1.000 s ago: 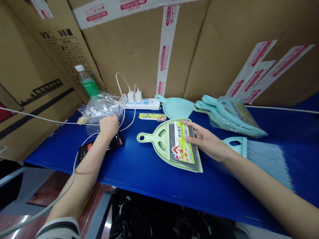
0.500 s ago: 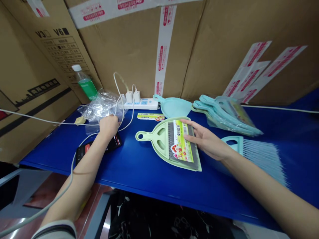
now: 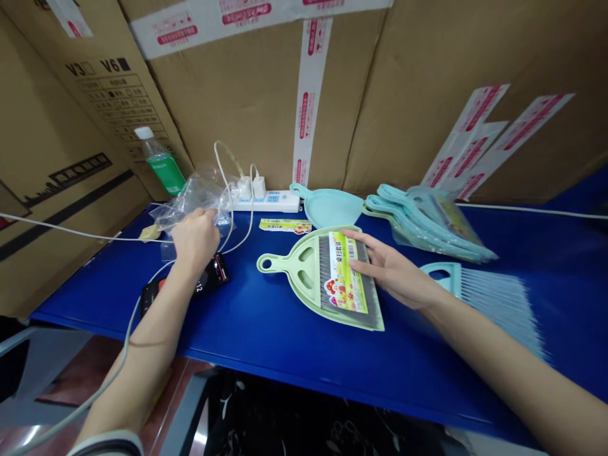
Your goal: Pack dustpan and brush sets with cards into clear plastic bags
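Observation:
My left hand [image 3: 194, 239] is closed on a clear plastic bag [image 3: 197, 197] at the back left of the blue table [image 3: 266, 323], lifting part of it. My right hand [image 3: 394, 271] lies flat and open on the right edge of a light green dustpan [image 3: 308, 269]. In the dustpan lies a grey brush with a yellow-green label [image 3: 346, 272]. A black phone [image 3: 183, 285] lies just below my left hand.
A white power strip [image 3: 266, 201] with chargers and cables, a green bottle [image 3: 160, 162] and a loose label strip [image 3: 285, 225] lie at the back. Blue dustpans [image 3: 427, 218] are stacked back right; a blue brush [image 3: 494, 294] lies under my right forearm. Cardboard boxes [image 3: 418, 76] wall the back.
My left hand has drawn back slightly and lifted the plastic bag off the pile. My right hand and the green dustpan have stayed put.

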Demonstrator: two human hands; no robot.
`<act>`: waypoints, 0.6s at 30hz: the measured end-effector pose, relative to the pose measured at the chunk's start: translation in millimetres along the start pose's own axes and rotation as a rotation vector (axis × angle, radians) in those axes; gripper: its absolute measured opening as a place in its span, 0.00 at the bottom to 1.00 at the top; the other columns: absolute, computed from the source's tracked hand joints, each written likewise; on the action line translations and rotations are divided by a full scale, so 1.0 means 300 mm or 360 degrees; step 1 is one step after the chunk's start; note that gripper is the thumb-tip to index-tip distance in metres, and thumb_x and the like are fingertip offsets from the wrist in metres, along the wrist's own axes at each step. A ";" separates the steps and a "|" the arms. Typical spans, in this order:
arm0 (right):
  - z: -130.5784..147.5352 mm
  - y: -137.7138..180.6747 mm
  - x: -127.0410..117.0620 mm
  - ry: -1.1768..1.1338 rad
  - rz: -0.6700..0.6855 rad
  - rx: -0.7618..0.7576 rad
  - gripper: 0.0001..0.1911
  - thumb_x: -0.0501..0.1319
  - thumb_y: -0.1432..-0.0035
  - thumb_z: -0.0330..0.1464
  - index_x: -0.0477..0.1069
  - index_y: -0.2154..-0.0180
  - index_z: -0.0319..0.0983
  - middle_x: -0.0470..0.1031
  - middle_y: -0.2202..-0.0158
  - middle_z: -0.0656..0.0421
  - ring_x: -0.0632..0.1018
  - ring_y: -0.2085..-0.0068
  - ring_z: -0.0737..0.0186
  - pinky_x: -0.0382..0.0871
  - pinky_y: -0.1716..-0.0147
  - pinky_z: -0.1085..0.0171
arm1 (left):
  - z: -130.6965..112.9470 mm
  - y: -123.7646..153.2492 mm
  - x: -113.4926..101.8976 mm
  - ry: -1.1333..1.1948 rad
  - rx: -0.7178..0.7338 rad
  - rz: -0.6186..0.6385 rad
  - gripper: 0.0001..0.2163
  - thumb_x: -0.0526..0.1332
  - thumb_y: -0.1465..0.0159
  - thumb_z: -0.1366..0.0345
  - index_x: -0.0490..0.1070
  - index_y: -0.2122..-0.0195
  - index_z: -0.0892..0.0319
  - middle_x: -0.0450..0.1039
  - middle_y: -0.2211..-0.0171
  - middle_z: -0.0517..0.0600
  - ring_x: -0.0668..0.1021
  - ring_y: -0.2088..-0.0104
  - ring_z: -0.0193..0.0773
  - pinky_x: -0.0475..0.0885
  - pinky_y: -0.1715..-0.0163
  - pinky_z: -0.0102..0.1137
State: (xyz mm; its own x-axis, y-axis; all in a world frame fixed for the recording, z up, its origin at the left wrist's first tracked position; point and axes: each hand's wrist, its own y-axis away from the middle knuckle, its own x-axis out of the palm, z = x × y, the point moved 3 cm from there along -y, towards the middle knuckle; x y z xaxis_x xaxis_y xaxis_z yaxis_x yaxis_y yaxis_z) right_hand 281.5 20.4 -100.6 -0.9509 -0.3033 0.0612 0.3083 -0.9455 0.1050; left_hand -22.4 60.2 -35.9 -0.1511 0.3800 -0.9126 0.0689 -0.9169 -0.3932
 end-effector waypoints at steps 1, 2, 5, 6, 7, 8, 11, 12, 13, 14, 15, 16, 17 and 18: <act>0.003 0.000 -0.001 0.0003 -0.0008 -0.0007 0.39 0.71 0.54 0.44 0.60 0.42 0.44 0.70 0.44 0.52 0.74 0.47 0.50 0.70 0.46 0.50 | 0.008 0.006 -0.017 0.0071 -0.0026 -0.0127 0.19 0.51 0.38 0.72 0.74 0.49 0.59 0.76 0.58 0.59 0.77 0.57 0.51 0.69 0.67 0.37; 0.005 0.001 -0.003 0.0006 -0.0015 -0.0010 0.40 0.71 0.54 0.44 0.60 0.42 0.44 0.70 0.44 0.52 0.74 0.47 0.50 0.70 0.46 0.51 | 0.017 0.014 -0.034 0.0126 -0.0049 -0.0237 0.19 0.52 0.39 0.71 0.75 0.50 0.59 0.75 0.59 0.58 0.76 0.57 0.51 0.69 0.67 0.36; 0.018 0.004 -0.013 0.0006 -0.0038 -0.0017 0.40 0.71 0.54 0.44 0.60 0.41 0.45 0.71 0.46 0.52 0.75 0.48 0.50 0.73 0.49 0.51 | 0.043 0.048 -0.081 0.0225 -0.0098 -0.0471 0.15 0.53 0.40 0.71 0.78 0.58 0.57 0.73 0.63 0.56 0.74 0.58 0.49 0.66 0.70 0.36; 0.024 0.006 -0.017 0.0005 -0.0052 -0.0029 0.40 0.71 0.54 0.43 0.60 0.41 0.45 0.72 0.46 0.53 0.75 0.48 0.50 0.73 0.49 0.52 | 0.051 0.061 -0.094 0.0252 -0.0103 -0.0519 0.14 0.53 0.40 0.71 0.78 0.60 0.56 0.72 0.63 0.55 0.74 0.60 0.47 0.65 0.71 0.35; 0.033 0.009 -0.021 0.0006 -0.0069 -0.0043 0.40 0.71 0.54 0.43 0.60 0.41 0.46 0.73 0.47 0.54 0.76 0.49 0.51 0.74 0.50 0.53 | 0.058 0.075 -0.107 0.0285 -0.0108 -0.0573 0.13 0.53 0.40 0.70 0.77 0.61 0.55 0.71 0.64 0.54 0.74 0.61 0.45 0.64 0.72 0.35; 0.043 0.012 -0.025 0.0010 -0.0090 -0.0056 0.40 0.71 0.54 0.43 0.60 0.41 0.46 0.73 0.48 0.54 0.76 0.49 0.51 0.74 0.51 0.54 | 0.065 0.089 -0.119 0.0321 -0.0110 -0.0644 0.13 0.54 0.40 0.70 0.77 0.62 0.54 0.70 0.65 0.52 0.74 0.63 0.43 0.64 0.72 0.35; 0.079 0.026 -0.037 0.0034 -0.0180 -0.0052 0.40 0.70 0.54 0.42 0.59 0.41 0.46 0.75 0.50 0.55 0.77 0.51 0.53 0.76 0.54 0.57 | 0.080 0.130 -0.147 0.0412 -0.0053 -0.0918 0.11 0.55 0.40 0.71 0.76 0.63 0.52 0.67 0.69 0.49 0.72 0.69 0.38 0.65 0.72 0.33; 0.093 0.031 -0.041 0.0039 -0.0227 -0.0044 0.41 0.70 0.55 0.41 0.58 0.40 0.46 0.75 0.50 0.54 0.78 0.52 0.53 0.77 0.55 0.58 | 0.080 0.143 -0.153 0.0432 0.0029 -0.1014 0.11 0.55 0.40 0.71 0.76 0.63 0.52 0.67 0.70 0.48 0.71 0.70 0.37 0.65 0.72 0.32; 0.108 0.038 -0.045 0.0045 -0.0279 -0.0039 0.42 0.70 0.55 0.41 0.57 0.39 0.45 0.75 0.50 0.54 0.78 0.52 0.53 0.77 0.55 0.58 | 0.076 0.156 -0.156 0.0446 0.0150 -0.1077 0.11 0.55 0.39 0.71 0.76 0.63 0.51 0.66 0.71 0.47 0.70 0.72 0.36 0.65 0.73 0.31; 0.124 0.044 -0.049 0.0053 -0.0325 -0.0037 0.43 0.70 0.55 0.40 0.55 0.39 0.44 0.75 0.49 0.53 0.78 0.52 0.52 0.77 0.55 0.58 | 0.070 0.167 -0.154 0.0453 0.0306 -0.1074 0.11 0.55 0.38 0.70 0.76 0.63 0.51 0.67 0.71 0.47 0.70 0.72 0.35 0.66 0.73 0.30; 0.140 0.051 -0.053 0.0065 -0.0367 -0.0038 0.44 0.69 0.55 0.39 0.54 0.38 0.44 0.74 0.48 0.53 0.77 0.52 0.51 0.77 0.55 0.58 | 0.062 0.176 -0.146 0.0454 0.0477 -0.1006 0.11 0.54 0.37 0.69 0.77 0.63 0.50 0.68 0.71 0.47 0.70 0.72 0.34 0.67 0.72 0.29; 0.155 0.058 -0.059 0.0079 -0.0403 -0.0041 0.44 0.68 0.54 0.39 0.54 0.38 0.44 0.73 0.47 0.52 0.77 0.51 0.50 0.77 0.55 0.58 | 0.054 0.186 -0.134 0.0450 0.0643 -0.0892 0.12 0.54 0.36 0.69 0.77 0.63 0.50 0.69 0.71 0.47 0.71 0.72 0.34 0.68 0.71 0.29; 0.167 0.065 -0.065 0.0095 -0.0435 -0.0044 0.43 0.67 0.53 0.38 0.53 0.37 0.44 0.73 0.47 0.52 0.77 0.51 0.50 0.77 0.55 0.58 | 0.046 0.195 -0.117 0.0445 0.0801 -0.0728 0.12 0.54 0.35 0.69 0.77 0.64 0.50 0.70 0.70 0.47 0.72 0.71 0.34 0.69 0.70 0.29; 0.177 0.072 -0.074 0.0113 -0.0462 -0.0048 0.42 0.66 0.52 0.38 0.54 0.37 0.44 0.73 0.47 0.52 0.77 0.51 0.49 0.76 0.55 0.57 | 0.040 0.204 -0.098 0.0444 0.0938 -0.0555 0.13 0.53 0.34 0.69 0.78 0.63 0.49 0.72 0.68 0.48 0.73 0.69 0.35 0.70 0.68 0.30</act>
State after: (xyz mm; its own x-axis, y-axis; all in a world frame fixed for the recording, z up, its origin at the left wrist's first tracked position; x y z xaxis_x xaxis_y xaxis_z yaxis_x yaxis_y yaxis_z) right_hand 310.7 12.9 -47.0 -0.9990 -0.0265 -0.0366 0.0236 -0.9967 0.0781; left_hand -25.6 -8.6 -31.9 0.1941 0.6065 -0.7710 -0.4902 -0.6208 -0.6118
